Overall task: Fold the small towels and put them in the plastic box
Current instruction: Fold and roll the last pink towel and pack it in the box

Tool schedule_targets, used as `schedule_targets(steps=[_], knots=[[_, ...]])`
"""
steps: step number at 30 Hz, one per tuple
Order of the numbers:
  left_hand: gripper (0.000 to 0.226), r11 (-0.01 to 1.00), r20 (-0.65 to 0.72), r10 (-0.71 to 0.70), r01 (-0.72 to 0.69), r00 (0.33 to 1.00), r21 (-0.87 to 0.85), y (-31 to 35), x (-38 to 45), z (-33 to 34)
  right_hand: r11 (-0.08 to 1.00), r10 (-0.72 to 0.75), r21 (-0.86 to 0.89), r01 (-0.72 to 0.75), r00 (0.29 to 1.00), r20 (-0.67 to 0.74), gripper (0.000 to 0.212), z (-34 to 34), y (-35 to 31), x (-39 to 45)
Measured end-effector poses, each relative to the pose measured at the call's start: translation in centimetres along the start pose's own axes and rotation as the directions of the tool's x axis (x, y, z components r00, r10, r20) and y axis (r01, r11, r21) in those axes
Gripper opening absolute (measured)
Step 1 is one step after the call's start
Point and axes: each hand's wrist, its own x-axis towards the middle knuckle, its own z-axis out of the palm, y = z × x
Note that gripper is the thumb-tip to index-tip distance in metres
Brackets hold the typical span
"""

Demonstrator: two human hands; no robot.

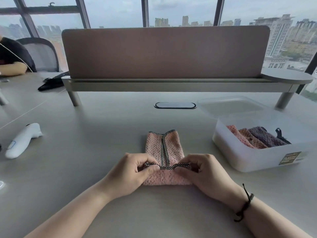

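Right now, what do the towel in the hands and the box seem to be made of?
Towel: soft pink fabric, probably terry or microfibre, judging by its nubbly waffle pile; matte, edged in black-and-white woven binding, which both hands pinch, left hand and right hand.
Box: translucent frosted plastic, semi-matte; the folded towels inside show dimly through its wall, and it carries a label on the front.

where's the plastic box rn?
Head view, right side: the plastic box sits on the table right of the pink towel, with its lid just behind it.
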Motion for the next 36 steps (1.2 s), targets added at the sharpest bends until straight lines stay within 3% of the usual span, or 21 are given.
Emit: schedule_targets(steps=[9,15,22,25,30,33,36], knots=[[0.005,0.98,-0.11,0.023,-0.001,0.994,0.198,-0.4,0.2,0.0,0.98,0.083,-0.177,-0.096,0.994,-0.077,0.021,1.1,-0.1,0.7],[0.022,0.944,-0.12,0.015,0.026,0.993,0.33,-0.9,0.3,0.1,0.936,0.084,-0.332,-0.115,0.991,-0.107,0.031,1.6,-0.6,0.5],[0.031,0.845,-0.154,0.13,-0.028,0.98,0.534,0.4,0.2,0.0,0.91,-0.031,-0.414,-0.014,0.994,-0.103,0.035,1.1,-0.8,0.1],[0.024,0.822,-0.11,0.245,-0.146,0.963,0.551,0.5,0.3,-0.3,0.902,-0.101,-0.424,0.076,0.994,-0.037,0.025,0.9,-0.6,-0.1],[0.008,0.78,0.014,0.421,-0.37,0.907,0.505,0.2,0.6,-0.1,0.872,-0.201,-0.466,0.15,0.978,-0.062,0.007,0.8,0.0,-0.1],[0.019,0.83,0.111,0.35,-0.363,0.93,0.424,0.3,0.2,-0.1,0.856,-0.283,-0.454,0.247,0.959,-0.013,0.011,1.1,0.5,0.0],[0.032,0.842,0.158,0.284,-0.325,0.946,0.43,0.5,-0.2,-0.4,0.877,-0.271,-0.416,0.24,0.962,-0.018,0.013,1.0,0.8,0.0]])
